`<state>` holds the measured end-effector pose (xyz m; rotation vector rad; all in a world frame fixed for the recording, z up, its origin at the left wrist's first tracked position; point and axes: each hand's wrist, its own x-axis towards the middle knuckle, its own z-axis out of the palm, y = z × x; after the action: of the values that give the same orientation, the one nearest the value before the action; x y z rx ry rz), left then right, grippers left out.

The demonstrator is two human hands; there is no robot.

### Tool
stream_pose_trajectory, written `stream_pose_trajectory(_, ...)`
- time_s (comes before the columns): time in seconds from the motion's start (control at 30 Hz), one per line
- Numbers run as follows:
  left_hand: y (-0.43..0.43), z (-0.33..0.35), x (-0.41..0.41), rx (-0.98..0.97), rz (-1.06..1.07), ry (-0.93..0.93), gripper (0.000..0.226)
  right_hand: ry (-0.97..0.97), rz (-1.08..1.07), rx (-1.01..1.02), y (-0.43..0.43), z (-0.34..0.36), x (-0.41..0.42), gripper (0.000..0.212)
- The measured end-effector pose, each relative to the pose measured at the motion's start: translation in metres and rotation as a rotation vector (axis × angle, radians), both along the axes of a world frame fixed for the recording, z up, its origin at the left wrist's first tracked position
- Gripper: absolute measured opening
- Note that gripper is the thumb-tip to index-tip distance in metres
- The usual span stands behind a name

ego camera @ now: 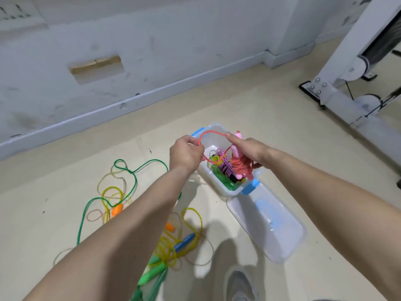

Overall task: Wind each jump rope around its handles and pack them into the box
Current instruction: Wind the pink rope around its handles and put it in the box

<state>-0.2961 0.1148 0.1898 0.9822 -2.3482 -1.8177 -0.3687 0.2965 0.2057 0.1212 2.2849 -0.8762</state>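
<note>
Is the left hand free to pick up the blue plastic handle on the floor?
Probably not yet: the left hand pinches the red cord loop, though the blue plastic handle looks reachable.

Box [216,125] far end free; near end packed; loose ropes [117,209] clutter floor [238,98] left; lid [273,227] right

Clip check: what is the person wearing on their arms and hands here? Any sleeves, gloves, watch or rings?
Nothing shows on them. The left hand and right hand are bare, with no gloves, and no rings can be seen. The left forearm and right forearm are uncovered up to the frame edge: no sleeve cuff, watch, bracelet or strap at either wrist.
</note>
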Motion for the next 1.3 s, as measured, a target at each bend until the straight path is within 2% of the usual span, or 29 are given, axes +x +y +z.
stream_pose_trajectory(0.1,0.005,-0.042,-0.03,-0.159,-0.088,-0.066,0.019,0.012,0.03,0.064,-0.007,-0.039,-0.024,0.075)
stream_pose_trajectory(0.2,0.007,-0.083,-0.054,-0.381,-0.216,-0.098,0.035,0.002,0.153,0.241,-0.015,-0.076,-0.044,0.084)
stream_pose_trajectory(0.33,0.013,-0.121,-0.079,-0.666,-0.491,-0.189,0.014,0.049,0.272,0.532,-0.019,-0.108,-0.057,0.074)
stream_pose_trajectory(0.43,0.02,-0.137,-0.096,-0.717,-0.615,-0.193,0.019,0.11,0.291,0.623,-0.019,-0.126,-0.063,0.067)
stream_pose_trajectory(0.53,0.023,-0.146,-0.105,-0.67,-0.758,-0.217,0.018,0.229,0.254,0.677,-0.023,-0.144,-0.063,0.069)
stream_pose_trajectory(0.67,0.017,-0.157,-0.106,-0.65,-0.93,-0.278,0.021,0.384,0.259,0.664,-0.023,-0.165,-0.051,0.064)
stream_pose_trajectory(0.73,0.015,-0.161,-0.103,-0.743,-0.992,-0.271,0.019,0.367,0.289,0.565,-0.015,-0.174,-0.042,0.055)
stream_pose_trajectory(0.83,0.014,-0.163,-0.101,-0.894,-1.052,-0.226,0.014,0.295,0.302,0.399,0.005,-0.179,-0.035,0.058)
stream_pose_trajectory(0.9,0.017,-0.163,-0.099,-0.953,-1.065,-0.242,0.017,0.319,0.337,0.365,0.016,-0.178,-0.035,0.055)
stream_pose_trajectory(1.07,0.03,-0.168,-0.097,-1.02,-1.078,-0.261,0.021,0.478,0.28,0.364,0.024,-0.169,-0.04,0.031)
stream_pose_trajectory(1.17,0.033,-0.17,-0.096,-1.045,-1.115,-0.299,0.02,0.466,0.324,0.407,0.018,-0.17,-0.042,0.016)
stream_pose_trajectory(1.3,0.037,-0.171,-0.094,-1.114,-1.115,-0.325,0.025,0.496,0.264,0.329,0.015,-0.172,-0.039,0.006)
